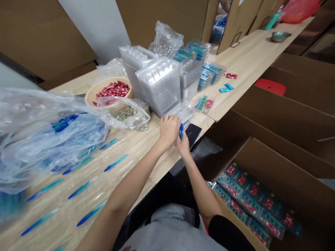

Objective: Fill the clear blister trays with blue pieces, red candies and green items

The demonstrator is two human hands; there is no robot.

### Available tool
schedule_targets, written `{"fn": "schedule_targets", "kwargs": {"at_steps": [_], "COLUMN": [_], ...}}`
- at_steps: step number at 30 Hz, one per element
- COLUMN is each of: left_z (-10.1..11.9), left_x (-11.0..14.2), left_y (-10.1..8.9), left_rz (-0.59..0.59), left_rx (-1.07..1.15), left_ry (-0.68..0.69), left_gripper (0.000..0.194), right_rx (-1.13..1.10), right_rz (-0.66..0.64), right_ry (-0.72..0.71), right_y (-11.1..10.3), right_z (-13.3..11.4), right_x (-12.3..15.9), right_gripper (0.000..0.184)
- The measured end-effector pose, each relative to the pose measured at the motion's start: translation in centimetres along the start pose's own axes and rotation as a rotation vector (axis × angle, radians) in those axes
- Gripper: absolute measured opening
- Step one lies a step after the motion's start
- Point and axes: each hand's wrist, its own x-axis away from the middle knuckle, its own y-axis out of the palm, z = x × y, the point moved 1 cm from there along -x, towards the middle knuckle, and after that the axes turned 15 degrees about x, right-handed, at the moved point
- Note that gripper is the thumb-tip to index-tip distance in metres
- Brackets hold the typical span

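Observation:
My left hand [169,129] is closed, fingers curled over, at the near edge of a clear plastic case [184,109] lying on the table. What its fingers grip is hidden. Touching it on the right, my right hand [183,143] is closed around a blue pen-shaped piece [181,131], whose rounded end sticks up by the thumb. A dark flat object [194,134] lies just right of my hands. Behind them stand stacked clear plastic shells [159,85]. Blue-to-turquoise pen-shaped sticks [78,190] lie in spaced rows at the left.
Red packets fill a cream bowl [90,99]; a clear bag [131,120] of small pieces sits before it. A large plastic bag [52,139] covers the left. Filled cases [205,78] stand farther back. Below right, an open carton [282,167] holds packed cases.

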Motion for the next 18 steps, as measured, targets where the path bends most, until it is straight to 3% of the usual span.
{"fn": "schedule_targets", "kwargs": {"at_steps": [5,9,13,16,18], "left_z": [-0.8,-0.4,1.3,2.0,1.7], "left_x": [2.9,7.6,11.8,13.7,14.5], "left_y": [-4.3,-7.0,-8.8,-9.6,-9.7], "left_rz": [0.109,0.107,0.298,0.484,0.546], "left_rx": [0.376,0.513,0.213,-0.079,-0.184], "left_ry": [-0.020,0.000,0.261,0.414,0.459], "left_gripper": [0.021,0.024,0.009,0.013,0.016], "right_rx": [-0.233,-0.583,-0.676,-0.764,-0.766], "right_rz": [0.116,0.003,-0.135,-0.240,-0.283], "right_ry": [0.148,0.094,0.001,-0.089,-0.123], "right_y": [-2.8,-5.4,-6.1,-5.6,-5.1], "right_z": [-3.2,-7.8,-10.9,-11.2,-10.8], "right_x": [0.9,2.4,3.9,5.1,5.6], "right_gripper": [0.042,0.030,0.019,0.015,0.015]}}
